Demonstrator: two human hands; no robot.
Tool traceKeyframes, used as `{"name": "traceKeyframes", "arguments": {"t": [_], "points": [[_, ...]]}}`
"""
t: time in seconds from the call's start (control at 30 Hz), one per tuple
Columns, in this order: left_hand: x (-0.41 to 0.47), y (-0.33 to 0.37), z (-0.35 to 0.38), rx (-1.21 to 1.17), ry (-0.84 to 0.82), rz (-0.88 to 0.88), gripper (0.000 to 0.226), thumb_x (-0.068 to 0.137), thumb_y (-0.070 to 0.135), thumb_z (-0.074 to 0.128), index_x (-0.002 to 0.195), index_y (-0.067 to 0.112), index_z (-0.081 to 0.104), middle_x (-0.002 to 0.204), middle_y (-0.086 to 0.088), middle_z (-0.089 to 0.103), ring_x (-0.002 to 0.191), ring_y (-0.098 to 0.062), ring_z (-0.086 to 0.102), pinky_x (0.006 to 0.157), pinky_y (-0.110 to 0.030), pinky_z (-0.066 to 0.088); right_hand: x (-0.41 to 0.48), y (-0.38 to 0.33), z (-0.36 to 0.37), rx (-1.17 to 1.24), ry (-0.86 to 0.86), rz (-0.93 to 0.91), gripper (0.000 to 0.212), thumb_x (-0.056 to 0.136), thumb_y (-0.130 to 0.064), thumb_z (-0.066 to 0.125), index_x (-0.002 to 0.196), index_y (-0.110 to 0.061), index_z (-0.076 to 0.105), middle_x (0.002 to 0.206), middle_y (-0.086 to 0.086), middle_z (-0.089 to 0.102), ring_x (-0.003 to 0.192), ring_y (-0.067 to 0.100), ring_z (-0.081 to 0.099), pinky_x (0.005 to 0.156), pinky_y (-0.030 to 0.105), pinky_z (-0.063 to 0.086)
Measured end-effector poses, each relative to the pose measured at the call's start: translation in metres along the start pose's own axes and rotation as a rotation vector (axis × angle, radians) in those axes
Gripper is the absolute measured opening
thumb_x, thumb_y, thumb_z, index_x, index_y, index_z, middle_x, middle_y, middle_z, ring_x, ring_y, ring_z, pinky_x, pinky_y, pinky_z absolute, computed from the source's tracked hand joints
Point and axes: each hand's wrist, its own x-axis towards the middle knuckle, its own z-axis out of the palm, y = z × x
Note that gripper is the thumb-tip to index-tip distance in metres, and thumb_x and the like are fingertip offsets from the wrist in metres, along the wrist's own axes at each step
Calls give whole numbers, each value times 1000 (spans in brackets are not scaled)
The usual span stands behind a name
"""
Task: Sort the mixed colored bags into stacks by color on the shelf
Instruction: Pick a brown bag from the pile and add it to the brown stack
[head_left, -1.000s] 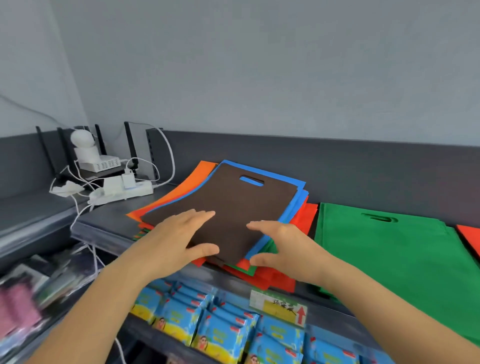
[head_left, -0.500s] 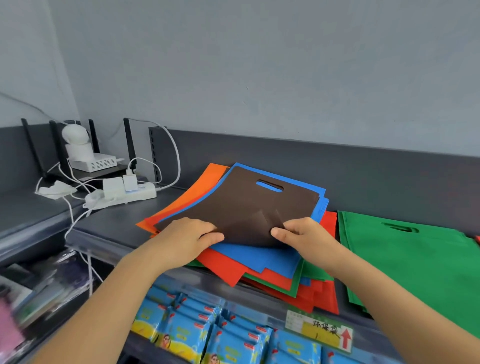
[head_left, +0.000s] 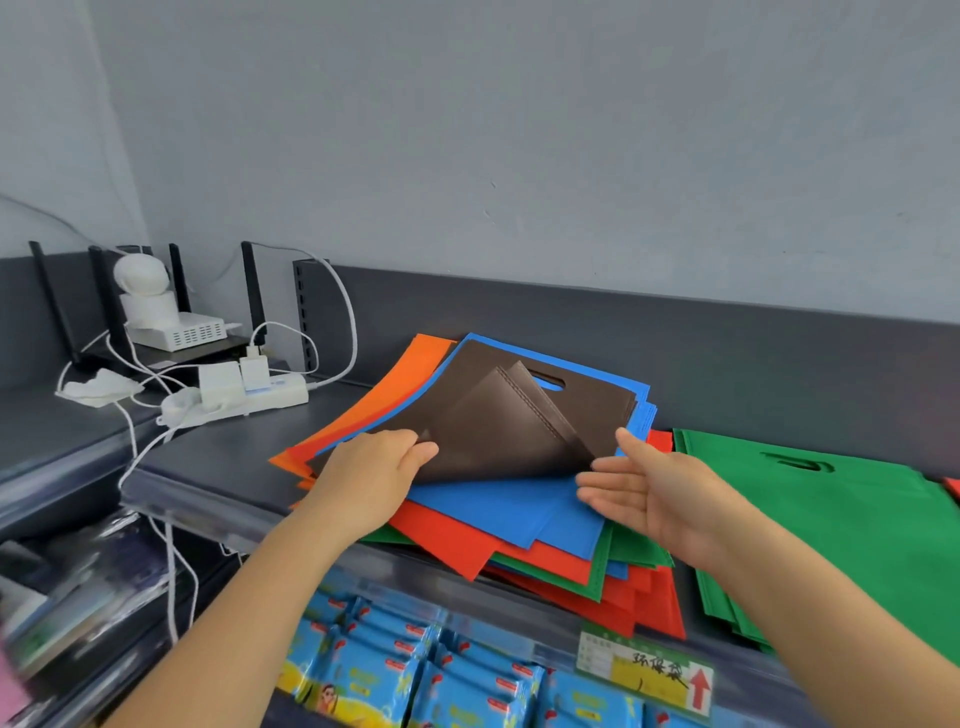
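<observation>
The brown bag (head_left: 498, 421) is lying on top of the mixed pile (head_left: 519, 525) on the grey shelf (head_left: 218, 467), its long axis running from the near left up toward the far right, with the cut-out handle (head_left: 545, 383) pointing at the back panel. Its near edge is folding up and back over itself, showing a stitched seam along the curled flap. The left hand (head_left: 371, 480) is pinching that near left edge, thumb on top and fingers tucked under the fabric, so the fingertips are hidden. The right hand (head_left: 652, 491) is hovering just beside the lifted flap, palm up and fingers spread, gripping nothing; whether a fingertip is brushing the brown edge is hard to tell. Under the brown one, a blue bag (head_left: 514, 512) is showing, then red, green and orange layers fanning out, most of each covered by the one above, so no count is possible. To the right, a green stack (head_left: 831, 530) is lying flat on the same shelf, its far side cut off by the picture's edge. On the rack below, blue packets (head_left: 457, 680) are standing in rows, their lower halves cut off, behind a price label (head_left: 647, 667) with a red arrow. Far left, a white power strip (head_left: 244, 397) is sitting among cables.
</observation>
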Motion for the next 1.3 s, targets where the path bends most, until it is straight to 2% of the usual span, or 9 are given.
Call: {"name": "traceKeyframes", "arguments": {"t": [0.13,0.23,0.33,0.43,0.5,0.57,0.67,0.97,1.3], "points": [[-17,11,9,-15,110,224,39,88,57,37,63,27,40,51,3,44,56,-17,49,54,-36,36,-1,-1,-2,112,-82,122,43,92,-39,53,108,2,50,98,25,67,73,29,71,54,28,59],[-29,29,18,3,185,440,43,81,63,36,72,30,64,63,13,63,63,-5,58,52,-32,47,-3,-1,-7,92,-80,92,14,90,-3,54,102,2,57,85,19,69,60,23,70,49,26,57],[-34,42,21,50,237,527,39,76,63,46,76,32,71,81,22,69,75,3,62,52,-20,51,-8,3,-25,-49,-67,-51,23,85,12,50,97,-3,63,90,11,70,65,16,68,53,24,56],[-37,53,24,107,213,542,20,74,41,59,86,33,72,89,22,69,80,0,65,54,-19,51,-22,1,-48,-90,-9,-220,28,83,12,52,102,-5,64,96,9,70,71,15,67,60,24,56],[-39,66,27,95,218,536,23,74,26,58,92,32,72,94,21,69,85,-1,65,62,-19,51,-32,-2,-69,-94,45,-313,30,83,14,53,103,-6,64,97,10,70,75,15,68,63,25,57],[-40,92,28,112,247,563,29,80,27,48,93,30,73,95,18,70,85,-3,65,65,-19,51,-45,-5,-96,-91,79,-383,32,82,15,54,106,-5,63,101,11,70,85,20,67,73,28,57],[-47,148,34,124,261,640,37,80,26,39,90,27,74,91,15,71,80,-7,67,65,-21,52,-69,-6,-150,-110,120,-445,35,81,15,55,109,-4,63,103,11,70,92,23,66,82,33,55],[-88,367,112,5,156,903,33,77,27,43,89,27,74,85,16,71,75,-5,67,62,-22,55,-181,-4,-373,-189,347,-517,35,81,18,54,105,-5,63,102,15,69,90,25,65,87,40,53],[-116,565,176,-74,79,1162,31,78,30,44,88,27,74,82,15,71,73,-7,67,60,-24,55,-271,5,-563,-194,619,-451,33,84,7,59,109,-14,63,102,6,71,98,26,66,90,44,52]]}}
